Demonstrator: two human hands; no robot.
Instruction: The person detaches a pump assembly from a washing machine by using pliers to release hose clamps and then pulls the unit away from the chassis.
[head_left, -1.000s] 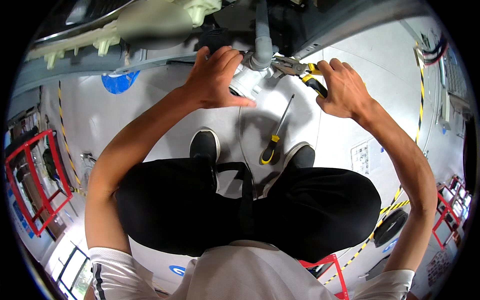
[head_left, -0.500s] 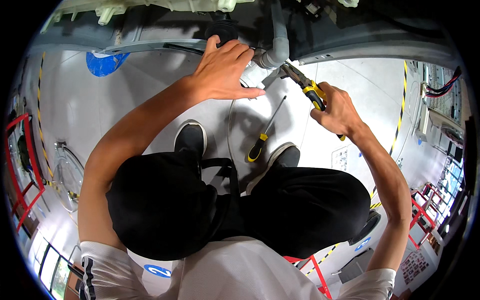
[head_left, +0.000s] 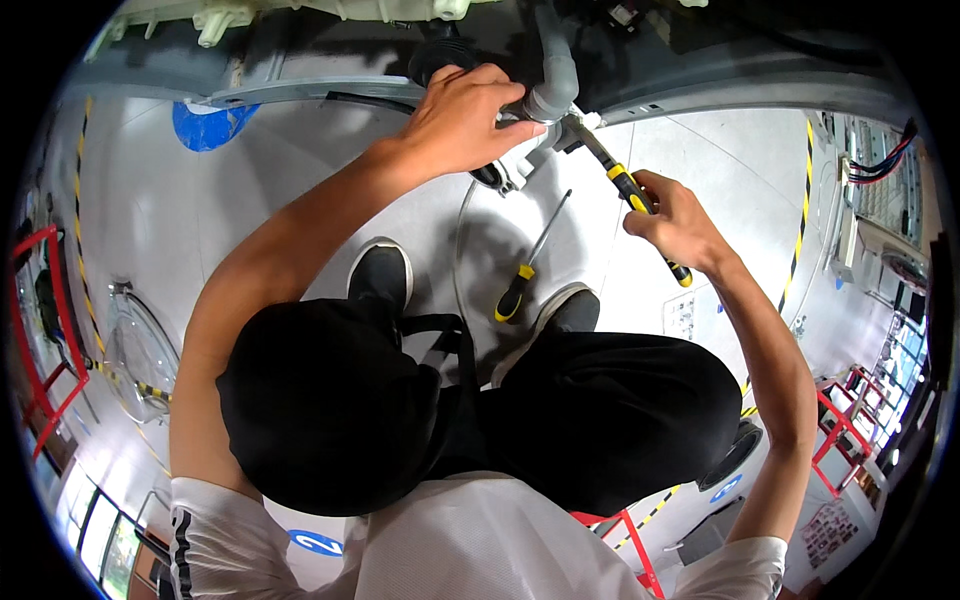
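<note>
My left hand (head_left: pixel 465 122) is closed around a white plastic housing (head_left: pixel 522 158) below the machine's lower edge, its thumb pressed across the top; the fingertips are partly hidden. A grey hose (head_left: pixel 560 72) comes down from above and joins the housing beside that thumb. My right hand (head_left: pixel 680 222) grips pliers (head_left: pixel 632 190) with yellow and black handles. The jaws reach the hose joint from the right; whether they bite on anything is too small to tell. On the floor between my shoes lies a yellow and black screwdriver (head_left: pixel 520 285), blade pointing away from me.
The machine's grey metal frame edge (head_left: pixel 310 90) crosses above my hands, with a black bellows hose (head_left: pixel 440 58) behind my left fingers. A thin cable (head_left: pixel 458 240) runs along the floor. A round glass door (head_left: pixel 138 350) lies at left; yellow-black tape (head_left: pixel 800 210) runs at right.
My left hand has shifted slightly right, its thumb now on the housing, which has tilted to show a dark round part. The pliers have turned edge-on, jaws still at the hose joint.
</note>
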